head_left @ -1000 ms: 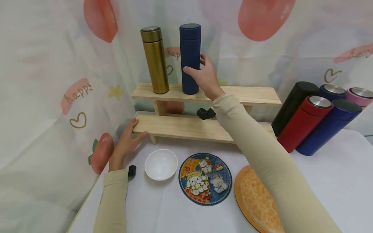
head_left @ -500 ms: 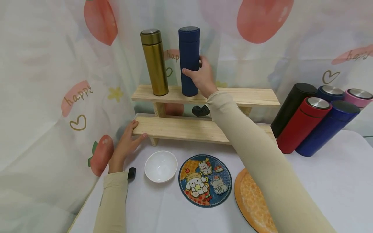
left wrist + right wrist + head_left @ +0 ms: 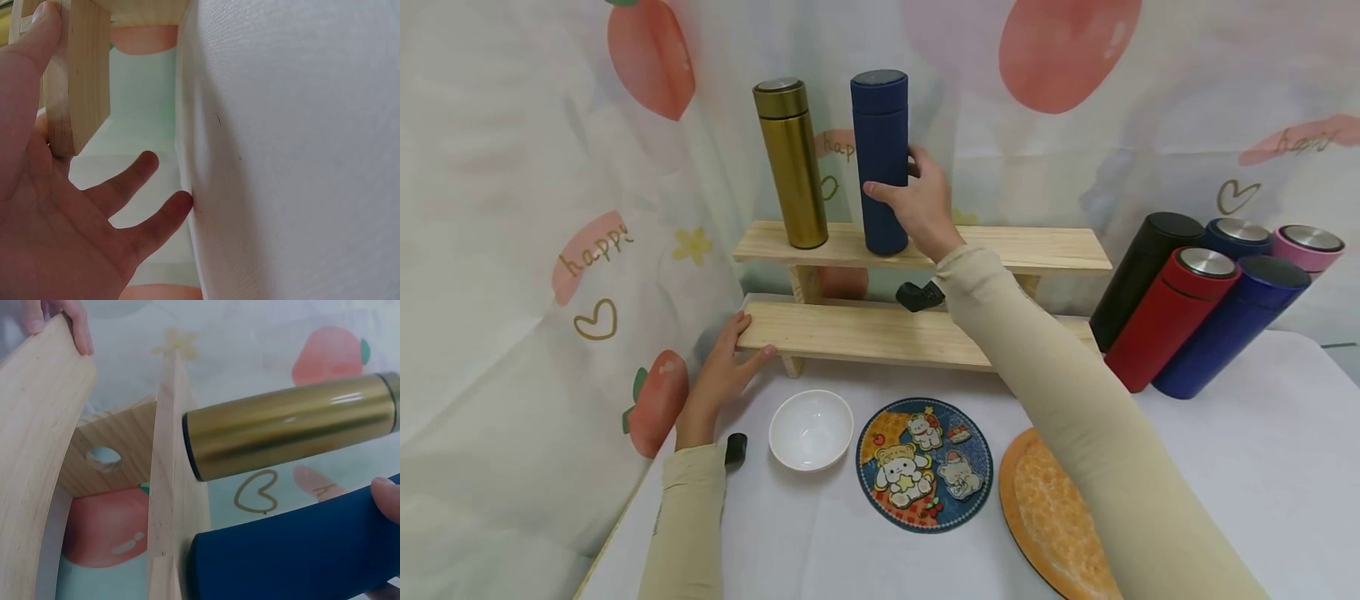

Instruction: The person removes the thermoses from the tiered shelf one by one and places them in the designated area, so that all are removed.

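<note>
Spreading its fingers beyond the white bowl (image 3: pixel 811 431), your left hand (image 3: pixel 722 371) touches the left end of the lower shelf (image 3: pixel 865 333). Farther back, your right hand (image 3: pixel 921 204) curls thumb and fingers round the navy bottle (image 3: pixel 880 125), upright on the upper shelf (image 3: pixel 1022 242) near the gold bottle (image 3: pixel 793 167).

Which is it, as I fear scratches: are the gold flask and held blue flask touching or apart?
Apart. The head view shows backdrop and upper shelf between the gold flask and the held blue flask, from lids to bases.
</note>
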Demonstrator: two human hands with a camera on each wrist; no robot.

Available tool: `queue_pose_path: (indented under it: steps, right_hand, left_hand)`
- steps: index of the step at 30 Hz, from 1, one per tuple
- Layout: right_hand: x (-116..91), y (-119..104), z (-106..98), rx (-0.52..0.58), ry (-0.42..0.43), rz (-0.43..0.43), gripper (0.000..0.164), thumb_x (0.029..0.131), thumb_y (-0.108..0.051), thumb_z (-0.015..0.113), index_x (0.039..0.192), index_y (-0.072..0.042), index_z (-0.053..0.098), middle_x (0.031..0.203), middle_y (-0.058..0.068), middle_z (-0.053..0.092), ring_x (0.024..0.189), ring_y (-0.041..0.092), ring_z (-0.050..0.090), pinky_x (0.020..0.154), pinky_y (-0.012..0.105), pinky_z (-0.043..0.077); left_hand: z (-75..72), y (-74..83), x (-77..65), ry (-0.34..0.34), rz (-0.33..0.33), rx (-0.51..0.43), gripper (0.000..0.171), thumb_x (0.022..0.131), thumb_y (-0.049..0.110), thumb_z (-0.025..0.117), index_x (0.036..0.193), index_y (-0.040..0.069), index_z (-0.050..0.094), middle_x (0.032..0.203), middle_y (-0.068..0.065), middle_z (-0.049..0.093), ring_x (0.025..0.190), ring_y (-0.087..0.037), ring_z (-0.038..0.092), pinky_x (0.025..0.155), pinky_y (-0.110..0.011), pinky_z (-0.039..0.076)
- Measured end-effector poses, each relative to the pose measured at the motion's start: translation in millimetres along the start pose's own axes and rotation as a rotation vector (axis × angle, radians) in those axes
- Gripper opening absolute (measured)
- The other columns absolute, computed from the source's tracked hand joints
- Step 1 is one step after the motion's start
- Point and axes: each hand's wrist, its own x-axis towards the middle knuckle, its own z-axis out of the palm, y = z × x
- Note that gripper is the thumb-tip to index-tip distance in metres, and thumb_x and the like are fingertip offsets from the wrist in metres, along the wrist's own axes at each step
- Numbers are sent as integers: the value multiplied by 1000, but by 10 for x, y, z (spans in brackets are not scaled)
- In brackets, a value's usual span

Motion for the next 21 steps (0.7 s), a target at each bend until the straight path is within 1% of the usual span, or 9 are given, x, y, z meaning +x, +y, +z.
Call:
queue_pose_path:
  steps: [4, 9, 12, 17, 21]
  right_hand:
    - [-73, -26, -74, 21, -12, 4, 86, 92, -19, 87, 165, -15, 41, 156, 9, 53, 136, 23, 55, 112, 38, 48]
    - [-202, -50, -186, 39, -14, 1, 86, 91, -22, 88, 164, -16, 44, 154, 8, 55, 135, 24, 57, 114, 40, 46]
    - [-274, -57, -243, 57, -24, -18, 84, 90, -22, 88, 163, -16, 46, 153, 8, 57, 135, 25, 57, 114, 42, 46]
    - [-387, -56, -335, 66, -32, -52, 82, 90, -22, 88, 162, -17, 49, 152, 8, 58, 136, 23, 57, 114, 45, 46]
    - [-475, -46, -410, 91, -31, -73, 81, 90, -20, 87, 161, -16, 49, 151, 9, 59, 135, 23, 58, 113, 47, 47]
  left_hand:
    - [-5, 8, -3, -6, -3, -2, 86, 107, 37, 69, 170, 3, 22, 179, -14, 8, 163, -40, 9, 127, -63, 14]
    - [-22, 10, -3, -9, 11, -14, 86, 107, 36, 69, 170, 2, 21, 179, -15, 8, 162, -41, 9, 127, -63, 13]
    - [-30, 5, -2, -10, 14, -22, 86, 106, 36, 69, 170, 2, 21, 179, -16, 7, 162, -41, 8, 127, -64, 13]
    - [-23, -19, -1, -10, 10, -11, 87, 106, 37, 69, 170, 3, 21, 179, -15, 7, 162, -41, 9, 127, -64, 13]
    - [-8, -21, 5, -6, 23, -14, 86, 106, 35, 69, 169, 1, 22, 179, -16, 8, 162, -42, 9, 127, -64, 13]
